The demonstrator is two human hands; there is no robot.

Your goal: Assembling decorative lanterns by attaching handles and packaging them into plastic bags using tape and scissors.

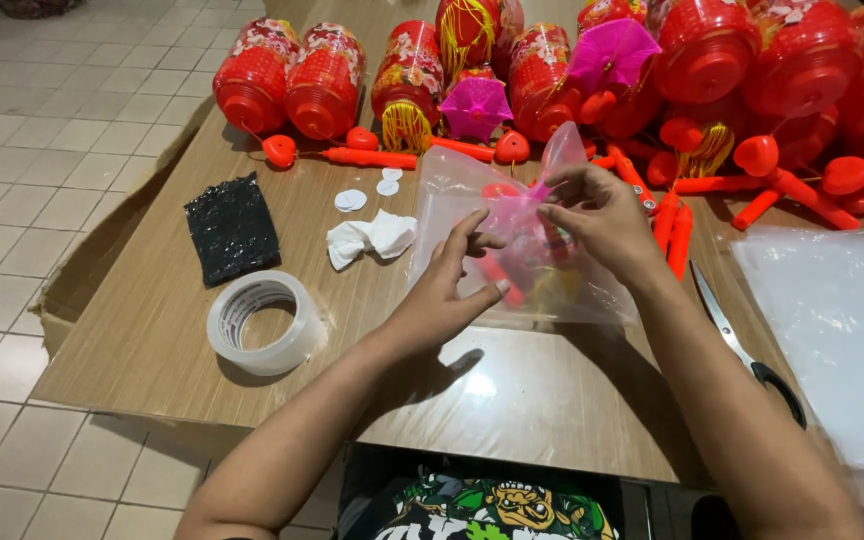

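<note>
Both hands work at a clear plastic bag [452, 190] that lies in the middle of a low wooden table [512, 400]. The left hand [447, 285] rests on the near left part of the bag with its fingers spread and pressing down on the film, not closed around anything. The right hand [602, 215] is at the far right of the bag, its fingertips pinched on the bag's upper edge, where the plastic is gathered and lifted into a point. Through the film show a pink part, red sticks and something yellow, though their exact shapes are blurred. To the left of the bag lie a crumpled white tissue [370, 238], a few small white discs [352, 199], a black textured sheet [232, 227] and, nearer, a roll of clear tape [262, 322]. Along the far edge of the table stands a row of red lanterns [324, 80], with two pink umbrella-shaped pieces [476, 106] among them and red sticks [370, 157] scattered in front. To the right, scissors [742, 340] lie just beside the right forearm, and a stack of clear plastic bags [832, 330] sits beyond them.
</note>
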